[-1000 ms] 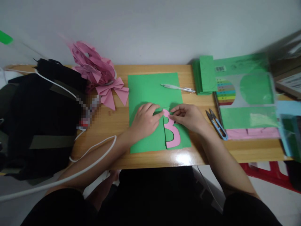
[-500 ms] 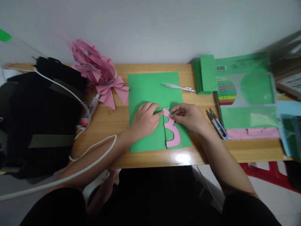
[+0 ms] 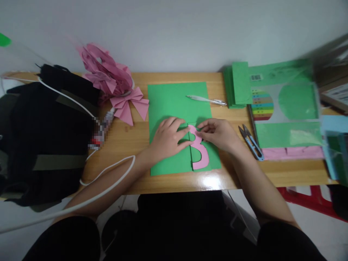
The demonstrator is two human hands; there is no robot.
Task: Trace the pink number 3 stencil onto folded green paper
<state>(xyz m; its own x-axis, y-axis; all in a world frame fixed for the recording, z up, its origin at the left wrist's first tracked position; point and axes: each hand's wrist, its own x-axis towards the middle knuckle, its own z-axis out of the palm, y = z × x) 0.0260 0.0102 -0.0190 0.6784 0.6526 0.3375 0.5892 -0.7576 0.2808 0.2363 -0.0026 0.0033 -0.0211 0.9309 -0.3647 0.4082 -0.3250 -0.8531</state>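
Pink 3-shaped paper cutout (image 3: 202,158) lies over the green sheet (image 3: 170,101); left hand (image 3: 170,137) is spread, fingertips at its left edge, right hand (image 3: 217,132) at its upper right, can't tell if pinching. I'd press lightly, evenly, so the narrow curves don't shift or buckle

Black left sleeve (image 3: 65,237), lower left of frame, and matching right sleeve (image 3: 285,241), lower right, stopped short above bare forearms (image 3: 259,183) in curved edges. Black clothing (image 3: 174,224) filled bottom centre. Left hand (image 3: 171,137) and right hand (image 3: 219,135) uncovered.
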